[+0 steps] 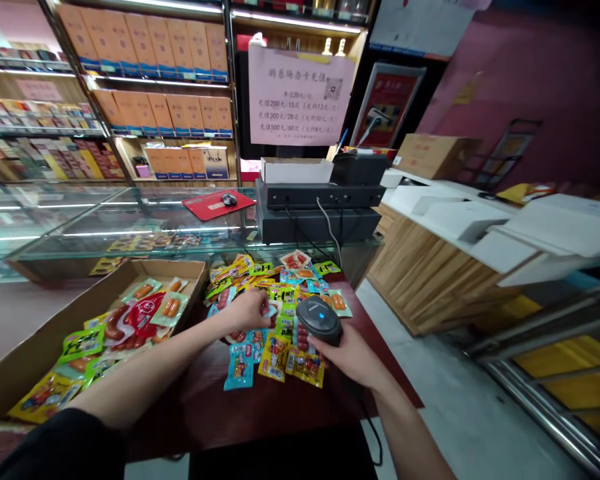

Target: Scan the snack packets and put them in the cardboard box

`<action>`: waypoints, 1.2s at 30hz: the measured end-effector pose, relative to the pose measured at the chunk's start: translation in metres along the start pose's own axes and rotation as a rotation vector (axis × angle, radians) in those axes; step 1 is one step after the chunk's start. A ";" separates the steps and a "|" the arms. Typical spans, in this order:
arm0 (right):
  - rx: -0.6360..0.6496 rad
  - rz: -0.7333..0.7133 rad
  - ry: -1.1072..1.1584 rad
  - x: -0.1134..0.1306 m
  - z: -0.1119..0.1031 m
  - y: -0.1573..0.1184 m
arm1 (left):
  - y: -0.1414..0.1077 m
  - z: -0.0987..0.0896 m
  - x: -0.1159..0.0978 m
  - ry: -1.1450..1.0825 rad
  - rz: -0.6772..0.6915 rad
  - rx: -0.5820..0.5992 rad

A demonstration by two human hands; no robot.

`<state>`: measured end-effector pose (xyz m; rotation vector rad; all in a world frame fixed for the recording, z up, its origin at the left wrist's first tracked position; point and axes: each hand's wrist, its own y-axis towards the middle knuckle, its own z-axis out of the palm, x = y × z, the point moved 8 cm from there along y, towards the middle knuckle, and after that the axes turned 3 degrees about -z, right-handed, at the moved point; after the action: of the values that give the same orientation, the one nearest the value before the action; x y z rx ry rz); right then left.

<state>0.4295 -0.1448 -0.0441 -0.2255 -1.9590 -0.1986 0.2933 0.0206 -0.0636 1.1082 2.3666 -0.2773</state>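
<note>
My right hand [353,353] is wrapped round a dark handheld barcode scanner [319,319] with a small blue light on top. The scanner's head is over a pile of small snack packets [283,293] on the dark red table. My left hand [250,308] reaches into the pile, its fingers closed on a small snack packet [273,311] that is mostly hidden. Yellow packets [274,357] and a blue packet [239,365] lie at the pile's near edge. Sausage packets [336,301] show at its right side.
At left stands an open cardboard box [193,272] with snack packets and a red sausage bag [143,317]. Behind the table are a glass counter [145,207], a red mouse pad [205,205] and a black cash drawer [300,227]. The scanner's cable [375,437] hangs at the table edge.
</note>
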 end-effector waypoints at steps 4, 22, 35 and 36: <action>0.007 -0.040 0.030 0.001 0.008 0.000 | 0.015 -0.023 0.042 -0.348 -0.164 -0.098; -0.065 -0.143 -0.022 0.021 0.010 0.030 | 0.029 -0.029 0.058 -1.355 -0.263 -0.152; -0.041 -0.231 -0.153 0.030 0.003 0.060 | 0.028 -0.036 0.056 -1.239 -0.140 -0.216; -0.037 -0.231 -0.150 0.030 0.004 0.060 | 0.028 -0.037 0.056 -1.223 -0.142 -0.227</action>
<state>0.4290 -0.0839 -0.0156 -0.0384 -2.1310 -0.3781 0.2716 0.0896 -0.0610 0.4105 1.3120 -0.5271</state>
